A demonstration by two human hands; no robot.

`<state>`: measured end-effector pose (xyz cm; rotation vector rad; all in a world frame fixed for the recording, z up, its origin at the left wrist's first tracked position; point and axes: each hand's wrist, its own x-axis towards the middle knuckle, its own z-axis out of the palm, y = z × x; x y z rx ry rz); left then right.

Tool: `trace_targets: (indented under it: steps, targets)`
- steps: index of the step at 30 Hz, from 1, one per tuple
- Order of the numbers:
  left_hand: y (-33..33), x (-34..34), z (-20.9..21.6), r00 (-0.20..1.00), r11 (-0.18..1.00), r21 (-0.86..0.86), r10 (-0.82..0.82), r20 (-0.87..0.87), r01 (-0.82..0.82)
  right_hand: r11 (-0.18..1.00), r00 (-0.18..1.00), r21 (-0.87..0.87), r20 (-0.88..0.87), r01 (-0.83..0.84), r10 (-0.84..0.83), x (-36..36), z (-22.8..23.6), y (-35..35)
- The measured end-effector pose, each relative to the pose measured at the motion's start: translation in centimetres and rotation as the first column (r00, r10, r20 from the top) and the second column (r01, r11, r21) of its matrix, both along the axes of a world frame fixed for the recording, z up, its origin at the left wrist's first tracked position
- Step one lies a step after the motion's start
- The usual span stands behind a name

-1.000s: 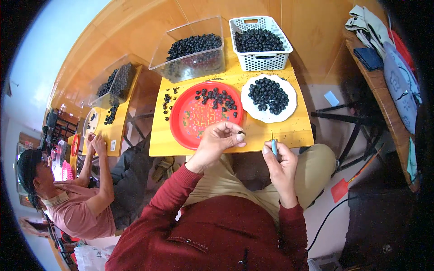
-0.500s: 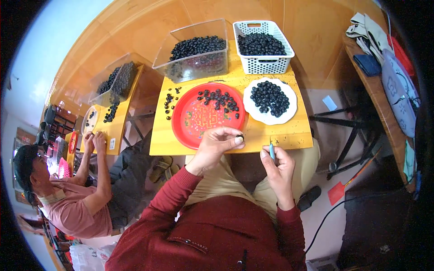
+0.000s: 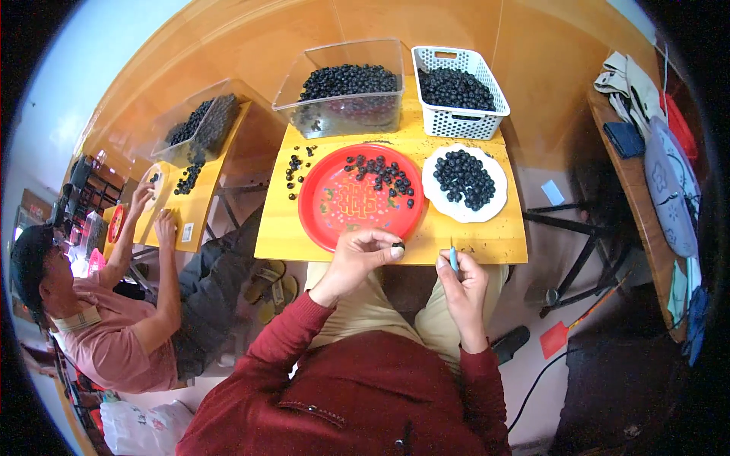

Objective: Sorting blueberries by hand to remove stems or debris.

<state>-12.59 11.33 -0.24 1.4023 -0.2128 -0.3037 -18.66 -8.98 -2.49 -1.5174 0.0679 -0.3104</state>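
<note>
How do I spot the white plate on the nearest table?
Find the nearest yellow table. On its right side, nearer than the perforated white basket, sits the plate. Unlike the smooth-rimmed red tray beside it, it has a scalloped white rim and holds dark berries.

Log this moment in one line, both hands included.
left hand: pinching dark round piece; right hand: holding slim blue tool; red tray: loose dark pieces, mostly far side; white plate: heaped dark pieces
</note>
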Motion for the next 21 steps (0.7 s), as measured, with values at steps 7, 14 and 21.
trace_targets:
  steps: [7,14,21]
  targets:
    - [1.6,-0.7,-0.6,0.996,0.999,-0.010,0.051,0.071,-0.051,0.994,0.996,-0.107,-0.085,-0.015,0.006,1.4,-1.8,0.2]
    - [2.5,-2.4,-1.8,0.998,0.997,-0.043,0.067,-0.005,-0.067,0.962,0.997,-0.261,0.006,0.075,-0.076,1.7,-4.3,0.4]
    - [6.5,-2.6,0.8,0.940,0.952,0.014,0.299,0.167,-0.305,0.946,0.998,-0.319,-0.006,0.061,-0.067,1.5,-3.7,1.0]
